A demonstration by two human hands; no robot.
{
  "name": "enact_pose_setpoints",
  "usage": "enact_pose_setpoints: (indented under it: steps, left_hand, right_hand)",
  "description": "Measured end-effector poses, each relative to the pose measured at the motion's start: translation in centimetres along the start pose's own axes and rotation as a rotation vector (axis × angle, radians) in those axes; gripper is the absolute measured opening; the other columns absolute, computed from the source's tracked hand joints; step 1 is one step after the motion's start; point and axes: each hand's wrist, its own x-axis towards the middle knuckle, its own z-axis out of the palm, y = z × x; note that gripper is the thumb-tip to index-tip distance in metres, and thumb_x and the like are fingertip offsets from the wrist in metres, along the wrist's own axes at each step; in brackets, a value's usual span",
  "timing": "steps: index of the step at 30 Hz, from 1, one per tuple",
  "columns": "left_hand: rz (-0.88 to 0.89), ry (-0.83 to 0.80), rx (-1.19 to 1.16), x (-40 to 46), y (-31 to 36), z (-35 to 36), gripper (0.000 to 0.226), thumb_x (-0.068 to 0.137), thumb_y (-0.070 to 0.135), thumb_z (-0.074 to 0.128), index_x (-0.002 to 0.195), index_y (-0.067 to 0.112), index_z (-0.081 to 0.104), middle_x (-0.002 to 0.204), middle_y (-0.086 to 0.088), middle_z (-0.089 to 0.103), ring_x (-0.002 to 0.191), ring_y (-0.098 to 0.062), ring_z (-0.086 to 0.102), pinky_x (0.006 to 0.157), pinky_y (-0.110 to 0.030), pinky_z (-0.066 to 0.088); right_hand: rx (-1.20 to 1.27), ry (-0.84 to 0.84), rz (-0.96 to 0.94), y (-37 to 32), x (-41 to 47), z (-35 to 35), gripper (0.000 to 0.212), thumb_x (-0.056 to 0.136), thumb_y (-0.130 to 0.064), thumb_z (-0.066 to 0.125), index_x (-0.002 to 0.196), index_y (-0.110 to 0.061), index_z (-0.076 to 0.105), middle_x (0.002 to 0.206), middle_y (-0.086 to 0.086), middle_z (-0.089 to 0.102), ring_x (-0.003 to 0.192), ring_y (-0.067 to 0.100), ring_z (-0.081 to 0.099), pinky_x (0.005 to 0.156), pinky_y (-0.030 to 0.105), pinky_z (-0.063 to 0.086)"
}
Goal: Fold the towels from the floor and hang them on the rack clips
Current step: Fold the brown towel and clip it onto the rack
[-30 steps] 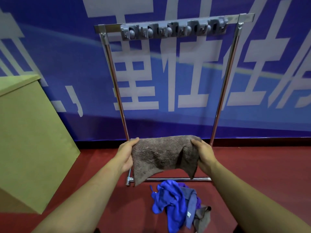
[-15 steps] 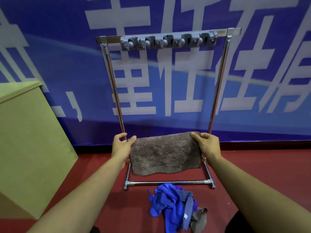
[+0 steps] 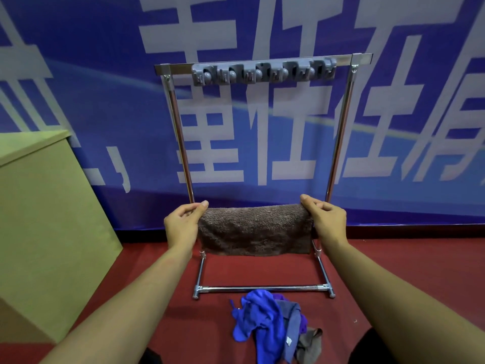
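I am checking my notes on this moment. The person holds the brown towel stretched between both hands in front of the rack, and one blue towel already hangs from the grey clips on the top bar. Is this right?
Not quite. In the head view the grey clips on the rack hold nothing; the blue towel lies on the floor in a pile. The rest is right: the left hand and right hand hold the brown towel stretched between them.
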Motion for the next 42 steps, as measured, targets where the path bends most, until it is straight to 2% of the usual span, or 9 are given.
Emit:
enact_pose_setpoints:
  steps: [2,8,11,14,20,27,33,38,42]
  left_hand:
    - [-0.005,0.005,-0.010,-0.1,0.1,-0.1,0.017,0.079,0.027,0.086,0.087,0.014,0.079,0.081,0.002,0.078,0.076,-0.001,0.072,0.078,-0.022,0.054]
    - [-0.124,-0.072,-0.045,0.5,-1.3,-0.6,0.018,0.082,0.028,0.083,0.095,0.017,0.080,0.096,-0.002,0.079,0.099,-0.019,0.074,0.099,-0.042,0.056]
    - [-0.185,-0.196,-0.111,0.6,-1.6,-0.9,0.027,0.088,0.006,0.074,0.114,0.014,0.075,0.110,-0.007,0.077,0.108,-0.021,0.072,0.105,-0.045,0.052]
    - [-0.128,-0.192,-0.066,0.5,-1.7,-1.0,0.030,0.087,-0.001,0.073,0.114,0.012,0.073,0.111,-0.010,0.076,0.108,-0.021,0.072,0.104,-0.043,0.053]
    - [-0.077,-0.168,-0.051,0.2,-1.5,-1.0,0.026,0.082,0.009,0.082,0.107,0.012,0.076,0.101,-0.013,0.077,0.103,-0.027,0.073,0.100,-0.041,0.055]
    - [-0.092,-0.139,-0.077,-0.1,-1.4,-1.2,0.019,0.082,0.012,0.082,0.100,0.010,0.078,0.097,-0.010,0.079,0.102,-0.026,0.074,0.100,-0.045,0.055]
    - [0.000,-0.114,-0.011,-0.5,-0.8,-0.8,0.011,0.085,0.016,0.080,0.096,0.016,0.078,0.094,-0.002,0.079,0.098,-0.016,0.074,0.094,-0.032,0.056]
    - [0.069,-0.166,0.092,-0.3,-1.2,-0.7,0.024,0.090,0.017,0.076,0.114,0.018,0.074,0.106,0.005,0.073,0.101,0.000,0.064,0.107,-0.033,0.048]
    - [-0.017,-0.240,0.139,-0.1,-1.8,-0.8,0.048,0.088,0.013,0.077,0.133,0.023,0.062,0.135,-0.001,0.062,0.126,-0.011,0.053,0.114,-0.039,0.042]
  right_hand:
    - [0.007,-0.004,0.022,-0.3,-0.4,0.2,0.043,0.081,-0.028,0.083,0.059,-0.008,0.052,0.078,-0.004,0.077,0.084,0.004,0.073,0.084,0.026,0.051]
    - [0.109,-0.090,0.137,0.2,-0.5,0.2,0.039,0.084,-0.038,0.078,0.074,-0.005,0.061,0.087,0.005,0.078,0.083,0.020,0.074,0.081,0.036,0.057]
    - [0.146,-0.168,0.173,0.7,-0.3,0.1,0.028,0.087,-0.030,0.076,0.083,-0.003,0.070,0.086,0.013,0.074,0.084,0.026,0.072,0.082,0.039,0.059]
    - [0.098,-0.186,0.149,1.3,-0.2,0.1,0.019,0.088,-0.018,0.076,0.098,-0.002,0.074,0.097,0.017,0.076,0.099,0.035,0.072,0.090,0.045,0.059]
    - [-0.079,-0.089,0.042,1.2,-0.3,-0.1,0.022,0.083,-0.027,0.081,0.083,-0.006,0.078,0.077,0.004,0.077,0.073,0.012,0.070,0.069,0.029,0.056]
    - [-0.091,-0.035,0.047,1.7,0.2,-0.6,0.031,0.081,-0.038,0.082,0.073,-0.009,0.075,0.081,0.011,0.076,0.083,0.025,0.072,0.085,0.050,0.059]
    - [-0.112,-0.016,0.015,1.3,-0.1,-0.3,0.031,0.085,-0.036,0.078,0.081,-0.005,0.074,0.083,0.008,0.075,0.078,0.016,0.067,0.078,0.037,0.056]
    - [-0.127,-0.046,0.020,1.8,0.2,-0.4,0.029,0.088,-0.035,0.075,0.089,-0.006,0.073,0.088,0.008,0.076,0.083,0.018,0.070,0.076,0.034,0.056]
    - [-0.101,-0.141,0.050,2.6,0.3,-0.4,0.015,0.092,-0.021,0.072,0.102,-0.010,0.070,0.097,0.007,0.077,0.094,0.023,0.074,0.081,0.035,0.058]
